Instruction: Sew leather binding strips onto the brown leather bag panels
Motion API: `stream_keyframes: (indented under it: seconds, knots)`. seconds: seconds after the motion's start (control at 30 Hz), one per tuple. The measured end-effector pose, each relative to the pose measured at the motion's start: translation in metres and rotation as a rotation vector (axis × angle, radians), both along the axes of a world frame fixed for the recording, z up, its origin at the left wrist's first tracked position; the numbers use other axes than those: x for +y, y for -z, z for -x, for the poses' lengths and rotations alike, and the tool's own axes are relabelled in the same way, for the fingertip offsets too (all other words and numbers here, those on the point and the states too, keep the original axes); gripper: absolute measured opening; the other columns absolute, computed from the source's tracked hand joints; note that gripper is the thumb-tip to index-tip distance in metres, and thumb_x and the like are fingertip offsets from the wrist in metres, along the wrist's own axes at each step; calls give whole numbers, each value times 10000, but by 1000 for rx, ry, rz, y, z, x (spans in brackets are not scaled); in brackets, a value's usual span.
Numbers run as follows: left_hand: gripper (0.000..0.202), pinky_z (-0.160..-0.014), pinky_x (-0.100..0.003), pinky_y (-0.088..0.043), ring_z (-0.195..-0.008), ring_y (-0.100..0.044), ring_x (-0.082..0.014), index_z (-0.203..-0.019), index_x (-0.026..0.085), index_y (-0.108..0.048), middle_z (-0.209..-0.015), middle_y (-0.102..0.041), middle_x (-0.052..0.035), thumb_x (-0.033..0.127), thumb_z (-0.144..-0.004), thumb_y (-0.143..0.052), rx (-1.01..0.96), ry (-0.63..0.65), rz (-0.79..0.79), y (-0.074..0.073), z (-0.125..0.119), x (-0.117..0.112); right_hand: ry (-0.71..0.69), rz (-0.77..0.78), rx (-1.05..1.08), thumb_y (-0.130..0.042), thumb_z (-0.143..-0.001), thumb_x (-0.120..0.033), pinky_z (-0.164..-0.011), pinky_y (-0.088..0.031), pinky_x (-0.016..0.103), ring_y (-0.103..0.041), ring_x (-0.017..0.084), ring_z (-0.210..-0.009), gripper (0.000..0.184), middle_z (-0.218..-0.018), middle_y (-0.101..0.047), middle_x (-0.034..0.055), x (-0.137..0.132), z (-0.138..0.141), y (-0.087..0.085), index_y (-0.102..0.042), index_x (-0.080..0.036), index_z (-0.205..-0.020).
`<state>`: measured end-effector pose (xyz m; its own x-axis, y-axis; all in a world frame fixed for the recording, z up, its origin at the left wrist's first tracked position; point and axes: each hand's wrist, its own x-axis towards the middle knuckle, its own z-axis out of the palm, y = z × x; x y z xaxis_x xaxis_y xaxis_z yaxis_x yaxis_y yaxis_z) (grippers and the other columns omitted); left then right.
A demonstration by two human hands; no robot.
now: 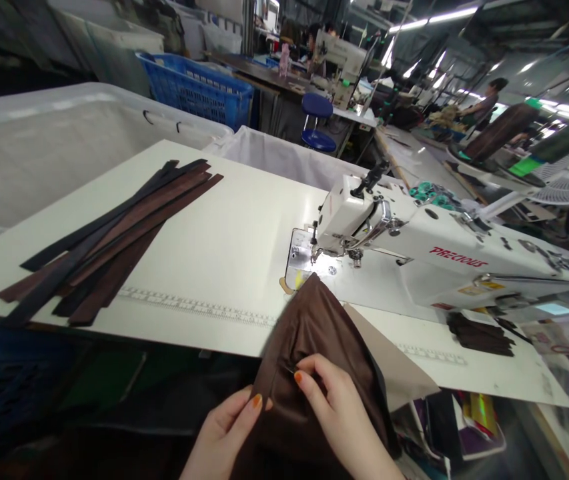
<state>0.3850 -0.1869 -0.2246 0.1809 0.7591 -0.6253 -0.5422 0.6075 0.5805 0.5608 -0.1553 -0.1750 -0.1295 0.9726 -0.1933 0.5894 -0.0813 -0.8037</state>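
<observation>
Head view, looking down over a glossy cream-white work surface (244,220). Dark brown, smooth, sheeny piece of material (321,320) lies across the surface's near edge: its pointed top is on the surface, its lower part hangs over toward the person. Point sits just before the needle area of a white sewing machine (414,247) with red "PRECIOUS" lettering, overlapping the near part of the shiny metal needle plate (299,252) in view; contact cannot be told.

Left hand (231,423), orange nails: thumb and fingers pinch the left border of the brown piece, below the surface's near edge. Right hand (337,400): thumb and forefinger pressed together on a raised fold near the middle of the piece. Small dark bit at those fingertips, too small to identify.

Beige flat sheet (389,360) to the right, partly covered by the brown piece and jutting past the near edge. White printed measuring tape (199,309) runs along the near edge, showing on both sides of the piece.

Toward the surface's left corner: loose pile of long black and brown strips (119,247), crossing one another. Toward the right end: compact stack of short dark brown strips (481,337), near the machine's base.

Beyond the far edge: blue slatted plastic basket (194,87) and round blue stool (318,105).
</observation>
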Motion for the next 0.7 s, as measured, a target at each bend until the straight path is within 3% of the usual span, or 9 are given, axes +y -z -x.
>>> stream_keyframes:
  seconds: [0.2, 0.37, 0.47, 0.57, 0.7]
  knots:
    - [338, -800, -326, -519, -814, -660, -237, -818, 174, -733, -837, -736, -54, 471, -667, -793, 10, 74, -34, 9, 5, -1, -24, -21, -15, -561, -923, -287, -687, -423, 235, -606, 162, -756, 96, -833, -655, 7, 0, 4, 6, -620, -213, -908]
    - [303, -690, -259, -489, -713, -615, -173, -794, 156, -684, -740, -691, -27, 442, -726, -757, 12, 170, -118, 14, 11, 8, 8, -45, 54, -528, -937, -280, -637, -408, 226, -579, 140, -670, 184, -715, -620, -8, -1, 8, 8, -607, -198, -792]
    - [297, -711, -264, -486, -770, -622, -178, -896, 164, -659, -864, -703, -41, 418, -761, -733, 22, 240, -202, 7, 14, 21, 35, -58, 139, -495, -946, -296, -645, -429, 228, -579, 143, -679, 196, -716, -605, -4, -5, 7, 4, -603, -195, -816]
    - [334, -816, -324, -500, -910, -638, -234, -1053, 164, -652, -1023, -700, -77, 393, -811, -685, 54, 365, -285, -4, 15, 33, 71, -158, 204, -539, -915, -327, -768, -467, 255, -608, 176, -863, 186, -955, -642, 36, -6, -2, -4, -603, -214, -1048]
    - [292, -900, -344, -492, -992, -628, -252, -1111, 191, -667, -1071, -694, -71, 363, -896, -571, 273, 514, -488, -17, 20, 38, 332, -375, 113, -628, -847, -371, -693, -462, 268, -574, 178, -780, 208, -905, -631, 43, 7, -33, -22, -620, -208, -976]
